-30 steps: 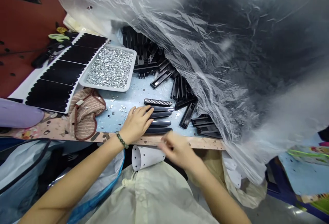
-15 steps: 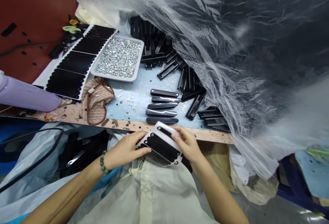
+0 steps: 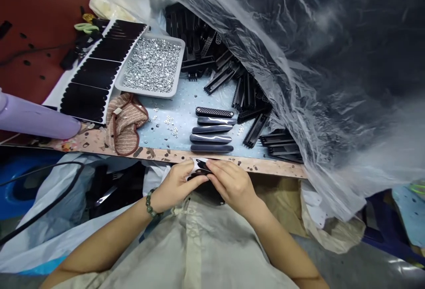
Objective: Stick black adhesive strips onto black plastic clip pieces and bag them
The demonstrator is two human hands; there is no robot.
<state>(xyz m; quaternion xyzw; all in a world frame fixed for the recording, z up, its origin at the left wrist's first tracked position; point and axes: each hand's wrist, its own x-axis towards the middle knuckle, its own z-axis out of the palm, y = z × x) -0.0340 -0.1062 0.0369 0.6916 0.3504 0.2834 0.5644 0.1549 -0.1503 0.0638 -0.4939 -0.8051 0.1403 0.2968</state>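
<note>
In front of my lap, just below the table edge, a small white backing sheet with black adhesive strips (image 3: pixel 200 165) is bent between my hands. My left hand (image 3: pixel 173 188) grips its left side, with a green bead bracelet at the wrist. The fingers of my right hand (image 3: pixel 235 186) are closed on the sheet's right side and cover much of it. Beyond the edge lie several glossy dark handle-shaped pieces (image 3: pixel 211 139) in a row, topped by a black piece with a cross-hatched face (image 3: pixel 214 112).
A white tray (image 3: pixel 117 84) of small metal nuts or washers stands behind, beside larger sheets of black strips (image 3: pixel 88 81). A striped cloth (image 3: pixel 126 125) and a purple bottle (image 3: pixel 36 118) lie left. Black slotted parts (image 3: pixel 226 76) are heaped under clear plastic (image 3: pixel 318 81) at right.
The sheet has gone from lying open and tilted to bent and mostly covered by my hands. My right hand has moved in toward the left hand and closed over it.
</note>
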